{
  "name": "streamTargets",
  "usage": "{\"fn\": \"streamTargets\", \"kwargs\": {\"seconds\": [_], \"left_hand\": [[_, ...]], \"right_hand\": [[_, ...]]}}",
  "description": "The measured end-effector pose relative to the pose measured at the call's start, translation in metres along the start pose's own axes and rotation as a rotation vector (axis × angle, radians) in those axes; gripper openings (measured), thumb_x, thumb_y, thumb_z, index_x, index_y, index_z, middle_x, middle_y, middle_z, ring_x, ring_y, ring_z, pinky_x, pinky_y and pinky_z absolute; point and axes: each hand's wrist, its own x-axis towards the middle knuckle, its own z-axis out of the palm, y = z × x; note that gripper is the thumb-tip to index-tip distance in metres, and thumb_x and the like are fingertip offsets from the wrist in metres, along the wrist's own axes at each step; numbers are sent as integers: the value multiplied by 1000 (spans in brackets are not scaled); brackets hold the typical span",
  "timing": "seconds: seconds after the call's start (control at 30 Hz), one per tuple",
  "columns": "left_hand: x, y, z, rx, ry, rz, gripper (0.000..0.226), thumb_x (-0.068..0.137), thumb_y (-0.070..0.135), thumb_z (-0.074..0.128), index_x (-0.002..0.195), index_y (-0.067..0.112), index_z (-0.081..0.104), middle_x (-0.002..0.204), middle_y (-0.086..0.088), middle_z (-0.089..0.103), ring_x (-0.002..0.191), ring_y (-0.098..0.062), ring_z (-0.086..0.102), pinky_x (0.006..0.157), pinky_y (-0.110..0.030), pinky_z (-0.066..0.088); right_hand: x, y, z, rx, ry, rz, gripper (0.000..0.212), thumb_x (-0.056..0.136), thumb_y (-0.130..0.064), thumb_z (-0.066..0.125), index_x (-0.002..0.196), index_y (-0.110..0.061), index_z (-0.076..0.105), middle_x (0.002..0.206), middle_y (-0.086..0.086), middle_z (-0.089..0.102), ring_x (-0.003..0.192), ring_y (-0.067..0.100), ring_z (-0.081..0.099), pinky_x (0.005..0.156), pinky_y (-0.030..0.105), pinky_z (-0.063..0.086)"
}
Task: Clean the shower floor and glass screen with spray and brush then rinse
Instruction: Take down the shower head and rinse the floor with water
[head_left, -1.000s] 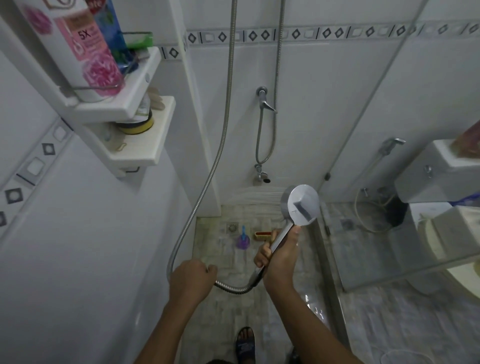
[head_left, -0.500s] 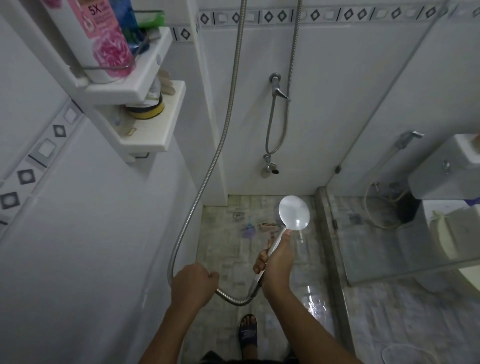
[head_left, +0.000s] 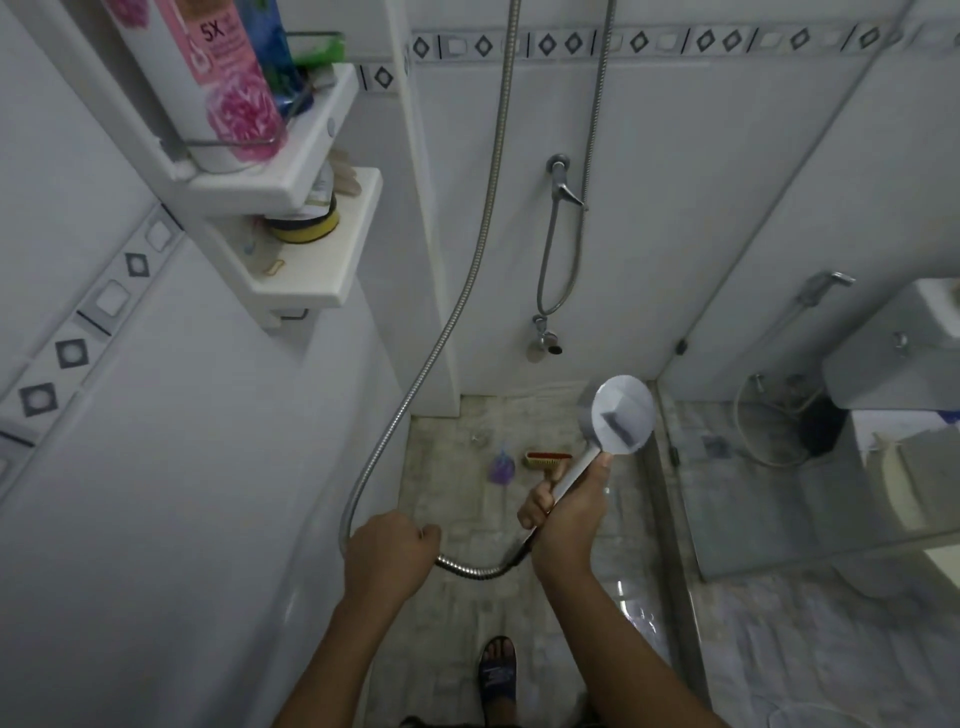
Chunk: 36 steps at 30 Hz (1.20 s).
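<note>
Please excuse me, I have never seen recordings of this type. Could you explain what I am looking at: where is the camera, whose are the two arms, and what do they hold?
There is no machine here: a person wears one wide-angle camera on the head, so it looks down at that person's own arms in a tiled shower. The right hand grips the handle of the shower head, whose back faces the camera. The left hand holds the metal hose that leads to it. On the shower floor lie a brush and a small purple object, too small to name. The glass screen stands on the right, with a toilet behind it. A shelf on the left wall carries bottles. Whether water runs, I cannot tell.
</note>
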Motion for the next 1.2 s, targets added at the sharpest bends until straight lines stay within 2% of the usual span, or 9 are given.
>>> {"fn": "streamTargets", "kwargs": {"seconds": [0.23,0.37,0.5,0.6,0.67,0.73,0.87,1.03,1.2], "left_hand": [[6,34,-12,-70,53,68,55,97,37,53,46,19,44,51,3,50,47,-11,48,42,-27,27],[13,54,-12,-50,46,122,55,98,40,49,47,19,43,54,1,49,58,-19,54,52,-28,32],[16,73,-7,-11,4,216,54,99,41,45,56,11,58,57,-2,51,62,-22,56,54,-31,36],[16,88,1,-3,-8,298,55,98,42,48,52,12,46,57,-3,49,63,-23,57,55,-31,35],[14,96,7,13,-12,327,51,97,40,49,56,9,52,60,-2,49,64,-21,57,57,-30,33],[13,104,13,62,-30,357,47,96,39,49,61,8,58,61,-2,49,65,-20,54,58,-29,33],[12,110,23,100,-88,393,43,96,42,47,62,15,53,60,2,47,66,-18,56,58,-28,34],[15,110,28,108,-140,386,44,94,45,48,70,12,64,77,-7,67,77,-23,66,65,-30,47],[16,106,31,142,-156,413,40,94,46,48,70,16,61,84,-6,69,81,-21,66,66,-29,46]], "right_hand": [[15,-42,11,71,27,-142,62,86,-75,35,71,-16,49,50,4,33,40,17,30,44,24,28],[21,-59,7,68,62,-192,61,88,-73,34,71,-16,50,52,5,34,41,18,31,44,26,29],[29,-72,-9,122,161,-221,61,90,-73,34,71,-18,50,49,3,36,39,17,31,43,23,30],[31,-80,-26,122,226,-242,63,82,-78,37,71,-18,50,48,2,36,39,17,32,43,22,30],[31,-82,-37,108,247,-241,64,80,-80,39,72,-18,50,48,1,36,39,17,33,43,22,31],[29,-81,-49,88,266,-239,62,90,-75,37,75,-16,50,48,1,37,38,17,32,42,22,31],[25,-75,-67,96,308,-246,58,100,-64,33,74,-15,49,49,2,36,38,16,32,42,22,30],[25,-61,-81,108,373,-161,60,96,-69,35,74,-15,50,50,3,35,38,17,31,43,23,30],[25,-52,-86,116,390,-99,61,90,-74,37,75,-17,50,50,3,34,37,16,31,42,23,29]]}}
